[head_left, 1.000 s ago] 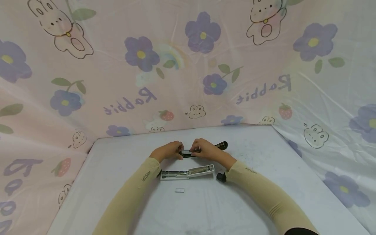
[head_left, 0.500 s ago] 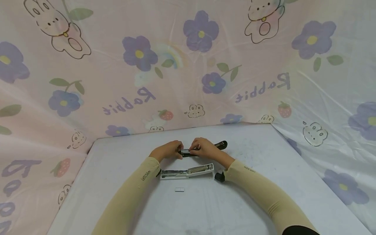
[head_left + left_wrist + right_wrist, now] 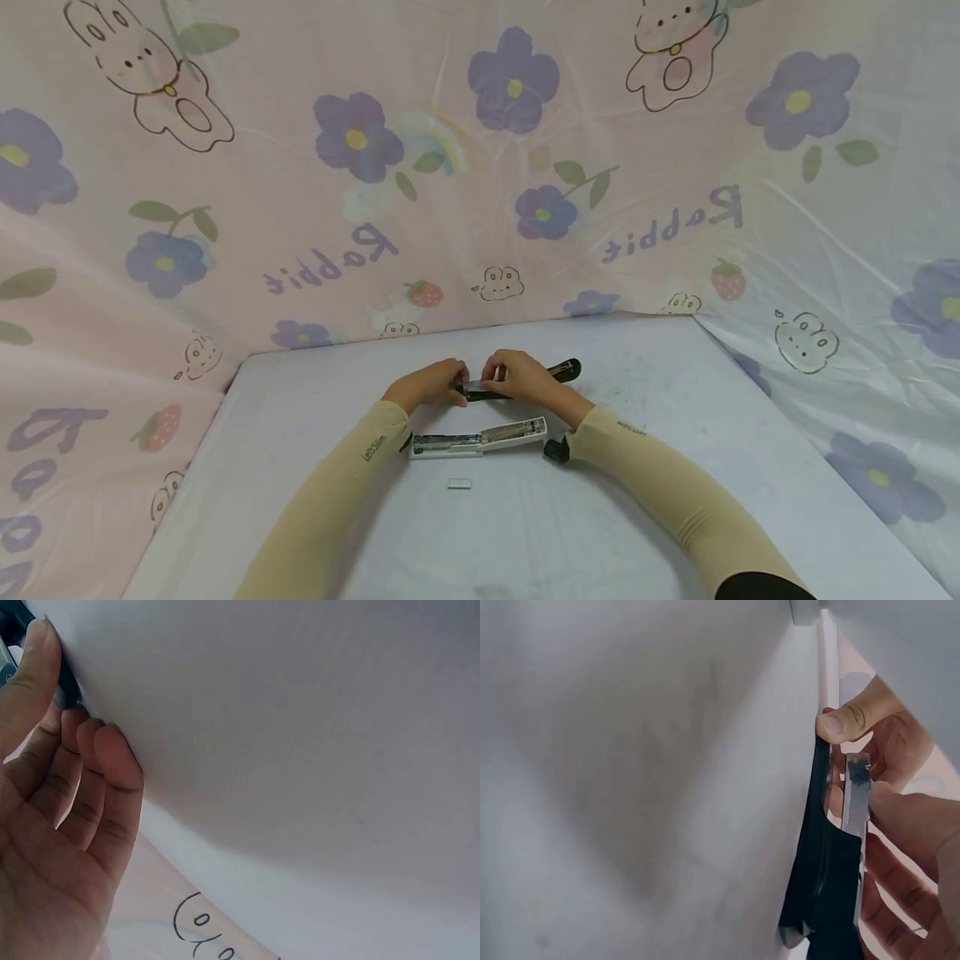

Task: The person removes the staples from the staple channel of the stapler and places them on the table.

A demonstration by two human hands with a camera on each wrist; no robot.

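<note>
A black stapler [image 3: 564, 371] lies folded open near the back of the white table, its far arm pointing right. My left hand [image 3: 429, 385] grips its left end between thumb and fingers; in the left wrist view only a dark teal-black corner of the stapler [image 3: 69, 686] shows beside the thumb. Over the stapler's middle, my right hand [image 3: 523, 380] pinches a silver metal strip [image 3: 857, 791]. In the right wrist view the strip stands along the stapler's body; whether it is a row of staples or the stapler's rail, I cannot tell. The right fingers partly hide it.
Nearer me lies a white stapler [image 3: 480, 442], opened out, its metal inside facing up. In front of it is a small silvery staple strip [image 3: 459, 483]. A printed cloth [image 3: 450, 200] hangs behind the table [image 3: 300, 408].
My right hand has shifted slightly left and back along the black stapler, towards my left hand. The left hand and the white stapler keep their places.
</note>
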